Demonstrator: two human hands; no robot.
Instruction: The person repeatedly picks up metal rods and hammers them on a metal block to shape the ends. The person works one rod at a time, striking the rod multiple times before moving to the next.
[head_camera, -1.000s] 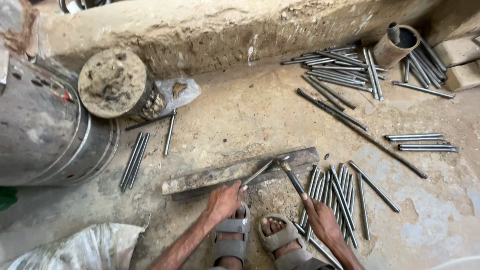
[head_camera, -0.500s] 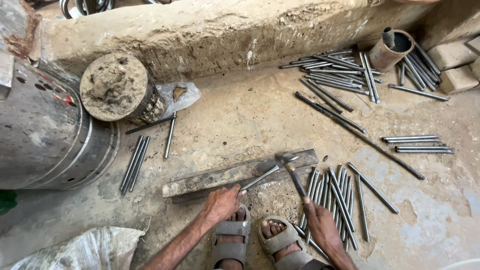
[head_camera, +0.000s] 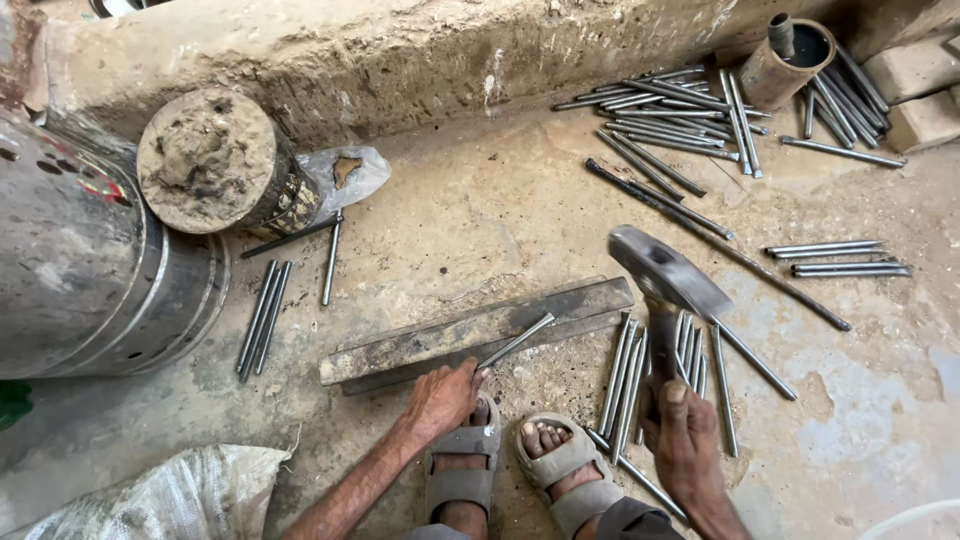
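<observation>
My left hand (head_camera: 441, 400) pinches one end of a short metal rod (head_camera: 516, 341), which lies slanted across a long flat steel bar (head_camera: 420, 343) on the ground. A hammer (head_camera: 668, 272) is gripped in my right hand (head_camera: 684, 440); its head is raised and blurred above the right end of the bar. Both of my sandalled feet (head_camera: 510, 465) rest on the floor just below the bar.
A loose bundle of rods (head_camera: 622, 375) lies by my right hand. More rods (head_camera: 680, 105) spread at the back right beside a rusty pipe stub (head_camera: 790, 60). A big metal drum (head_camera: 90, 270), a mud-topped can (head_camera: 210, 160), several rods (head_camera: 262, 315) and a sack (head_camera: 150, 495) are left.
The hammer has swung up from the bar, its head now raised and nearer the camera. My right hand rose with it. The left hand still holds the rod on the bar.
</observation>
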